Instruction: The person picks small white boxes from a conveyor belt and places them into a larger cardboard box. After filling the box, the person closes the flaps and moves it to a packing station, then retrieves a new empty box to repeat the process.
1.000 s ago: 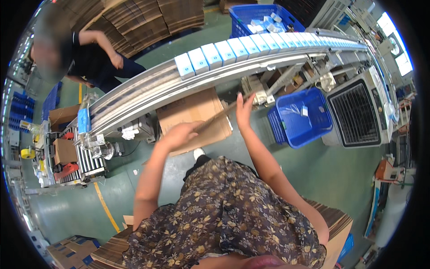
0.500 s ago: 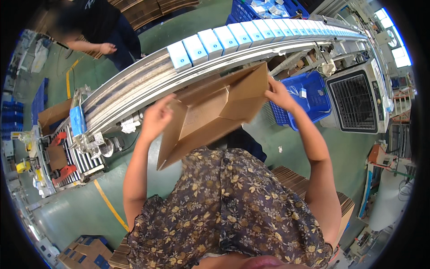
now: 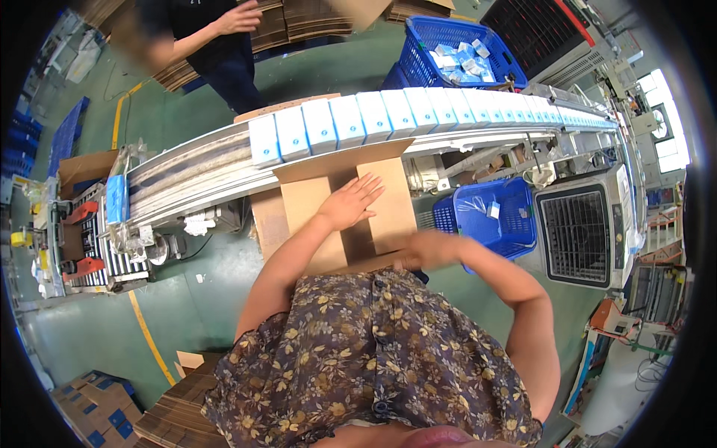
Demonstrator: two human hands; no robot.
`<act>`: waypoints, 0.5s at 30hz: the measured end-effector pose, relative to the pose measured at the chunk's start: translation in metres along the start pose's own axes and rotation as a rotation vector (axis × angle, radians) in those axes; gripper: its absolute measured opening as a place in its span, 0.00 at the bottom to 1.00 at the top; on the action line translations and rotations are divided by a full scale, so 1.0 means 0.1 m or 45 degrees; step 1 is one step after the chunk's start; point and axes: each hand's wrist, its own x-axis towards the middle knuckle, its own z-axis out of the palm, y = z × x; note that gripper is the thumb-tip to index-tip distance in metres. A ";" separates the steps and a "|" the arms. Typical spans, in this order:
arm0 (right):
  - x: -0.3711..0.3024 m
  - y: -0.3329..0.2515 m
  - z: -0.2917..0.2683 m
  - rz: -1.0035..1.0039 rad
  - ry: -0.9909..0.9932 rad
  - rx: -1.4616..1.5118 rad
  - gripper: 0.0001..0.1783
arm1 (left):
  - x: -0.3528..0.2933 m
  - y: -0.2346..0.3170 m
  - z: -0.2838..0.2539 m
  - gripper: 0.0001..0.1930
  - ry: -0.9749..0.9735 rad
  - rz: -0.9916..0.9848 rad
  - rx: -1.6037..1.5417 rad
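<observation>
Brown cardboard carton [image 3: 393, 213] sits right under the left hand's fingers, in front of the torso. Two side flaps are folded in, dark gap between them. Left hand [image 3: 349, 205] lies palm down over that gap, fingers a little spread, tips on the right flap. Far flap [image 3: 347, 160] sticks out past the left fingertips, toward the conveyor. Right hand [image 3: 433, 250] is at the carton's near right corner, motion-blurred; can't tell if its fingers grip the edge.

Flattened cardboard [image 3: 269, 220] shows left of the left fingers, partly behind the carton. Conveyor [image 3: 190, 168] runs across beyond both sets of fingers. Row of white boxes [image 3: 321, 128] with blue marks stands on it, side by side, from just past the left fingers off to the far right.

Blue basket [image 3: 446, 216] is just beyond the right fingers, a small white item inside. Grey air cooler [image 3: 575, 235] is further right of them. Second blue basket [image 3: 420, 56], beyond the conveyor from the fingers, holds blue-and-white packs [image 3: 467, 63]. Co-worker [image 3: 216, 56] stands across the conveyor, far left of the left fingers. Roller section [image 3: 101, 257] with red parts is well left of those fingers.
</observation>
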 end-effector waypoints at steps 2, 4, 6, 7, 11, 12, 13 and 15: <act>-0.17 0.09 0.39 0.142 0.126 -0.145 0.35 | 0.09 0.01 0.12 0.33 -0.044 0.030 -0.039; -0.06 0.23 0.44 0.263 0.485 -0.548 0.38 | 0.30 -0.08 -0.13 0.32 -0.260 0.179 0.095; 0.21 0.50 0.34 0.302 0.978 -0.832 0.39 | 0.46 -0.07 -0.67 0.28 0.084 0.347 0.168; 0.39 0.65 0.30 0.317 1.212 -0.826 0.39 | 0.55 0.00 -1.08 0.27 0.303 0.226 0.325; 1.10 1.42 0.67 0.681 1.816 -0.121 0.33 | 0.14 0.25 -1.03 0.35 0.146 -0.689 0.193; 1.18 1.41 0.67 0.723 1.973 0.163 0.32 | -0.11 0.48 -0.82 0.37 0.292 -0.721 0.149; 1.22 1.40 0.68 0.758 2.101 0.462 0.31 | -0.34 0.66 -0.63 0.37 0.226 -0.731 0.058; 1.37 2.14 0.92 0.739 1.852 1.000 0.27 | -0.83 0.74 -0.40 0.36 0.030 -0.759 -0.026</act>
